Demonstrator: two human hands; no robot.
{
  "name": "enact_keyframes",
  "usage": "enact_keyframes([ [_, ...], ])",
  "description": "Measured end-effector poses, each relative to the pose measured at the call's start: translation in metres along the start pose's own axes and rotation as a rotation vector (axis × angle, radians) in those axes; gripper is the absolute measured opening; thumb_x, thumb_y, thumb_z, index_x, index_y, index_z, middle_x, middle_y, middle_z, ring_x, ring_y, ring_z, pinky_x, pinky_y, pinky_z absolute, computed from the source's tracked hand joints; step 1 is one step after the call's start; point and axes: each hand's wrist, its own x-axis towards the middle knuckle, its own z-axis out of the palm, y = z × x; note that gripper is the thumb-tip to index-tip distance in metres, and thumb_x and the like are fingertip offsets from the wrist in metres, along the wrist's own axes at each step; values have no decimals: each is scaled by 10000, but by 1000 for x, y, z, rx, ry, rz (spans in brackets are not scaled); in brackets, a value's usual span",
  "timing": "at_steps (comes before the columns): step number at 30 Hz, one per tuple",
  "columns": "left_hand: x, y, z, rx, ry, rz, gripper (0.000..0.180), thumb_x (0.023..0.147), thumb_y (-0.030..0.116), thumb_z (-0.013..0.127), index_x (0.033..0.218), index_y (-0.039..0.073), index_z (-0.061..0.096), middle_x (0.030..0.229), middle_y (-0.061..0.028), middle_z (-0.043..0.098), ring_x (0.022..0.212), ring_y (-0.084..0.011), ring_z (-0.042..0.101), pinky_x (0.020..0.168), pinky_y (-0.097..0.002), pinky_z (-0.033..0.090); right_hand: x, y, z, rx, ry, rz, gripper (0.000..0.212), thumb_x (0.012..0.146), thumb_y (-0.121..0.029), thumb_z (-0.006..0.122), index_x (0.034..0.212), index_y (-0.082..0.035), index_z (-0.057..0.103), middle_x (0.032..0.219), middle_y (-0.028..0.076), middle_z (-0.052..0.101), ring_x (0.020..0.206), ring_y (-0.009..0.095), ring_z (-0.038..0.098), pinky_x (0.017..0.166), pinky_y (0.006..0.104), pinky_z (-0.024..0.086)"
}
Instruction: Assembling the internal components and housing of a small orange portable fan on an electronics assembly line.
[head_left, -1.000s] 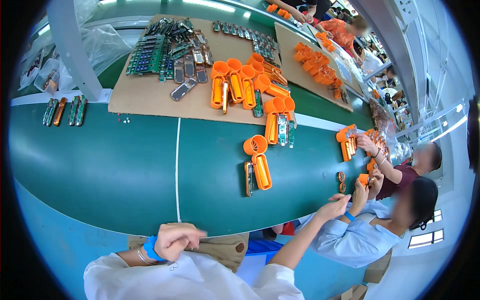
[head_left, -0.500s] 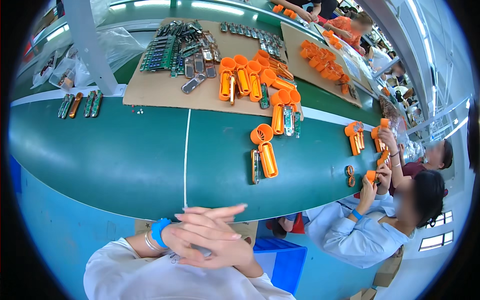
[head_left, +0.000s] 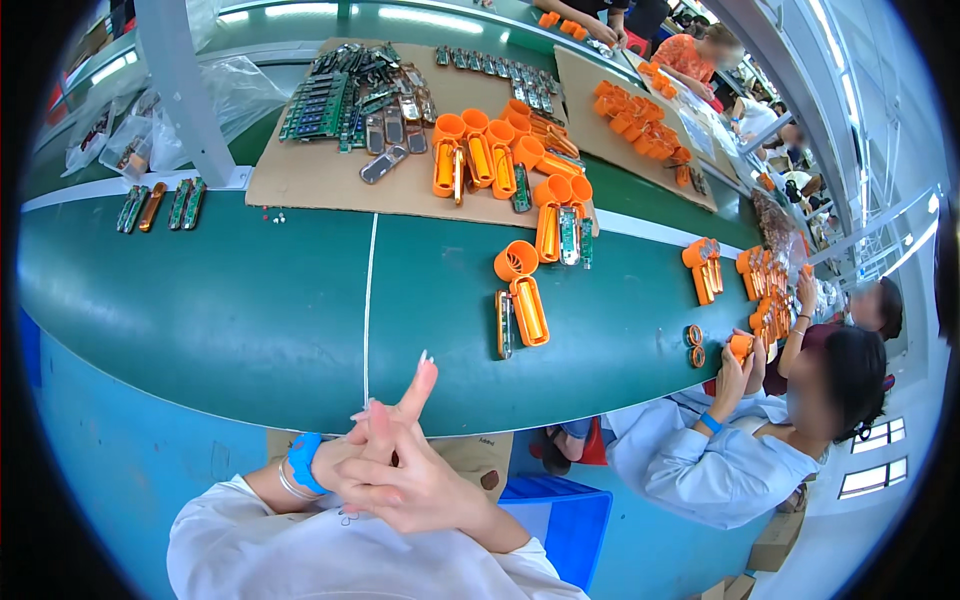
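Note:
At the table's near edge, in front of my body, my two hands are clasped together. My left hand [head_left: 335, 463] has a blue wristband and bangles at its wrist; one long finger appears stretched up and away, the others partly hidden. Across it lies my right hand [head_left: 435, 490], its fingers bent round the left. I see no object between them. Beyond them on the green table [head_left: 250, 320] rests an orange plastic holder [head_left: 530, 312], with a round cup and an oblong tray. Beside its tray lies a slim assembly [head_left: 503, 325] with a circuit board.
Cardboard [head_left: 320, 190] at the back bears piled circuit boards [head_left: 320, 110] and several orange holders [head_left: 475, 150]. A metal post [head_left: 185, 90] rises at left. On the right a co-worker in a pale blue shirt [head_left: 690, 465] handles an orange part. A blue bin [head_left: 570, 520] stands below the edge.
My clasped hands have turned: the stretched finger that pointed right now points up toward the table. The view has shifted slightly; a farther co-worker's raised hand has moved.

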Motion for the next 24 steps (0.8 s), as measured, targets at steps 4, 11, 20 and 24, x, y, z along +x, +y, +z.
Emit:
enact_keyframes([
  [4,3,4,-2,36,17,-13,960,905,486,532,1393,380,-287,1468,-353,-164,1351,-547,-137,1073,-598,42,2,-4,2,47,33,-2,361,671,-104,764,1003,-70,627,1331,278,359,1188,440,400,926,556,396],
  [11,3,9,-3,85,47,-40,961,899,514,528,1376,418,-300,1490,-315,-163,1360,-518,-165,1071,-599,-15,-1,-4,11,-5,192,-18,416,563,9,761,969,-19,674,1308,304,447,1049,432,546,844,482,476],
  [20,4,3,4,-16,186,-19,883,906,554,472,1407,422,-244,1495,-300,-167,1362,-492,-200,1052,-610,-121,-10,0,13,28,284,4,365,603,43,749,959,24,666,1298,324,454,1182,509,471,938,524,431],
  [24,2,0,2,-5,203,-25,868,914,516,480,1421,418,-218,1498,-290,-173,1366,-459,-227,1048,-585,-156,-11,1,15,38,296,27,364,613,65,741,966,38,658,1292,322,465,1201,508,460,942,522,431],
])
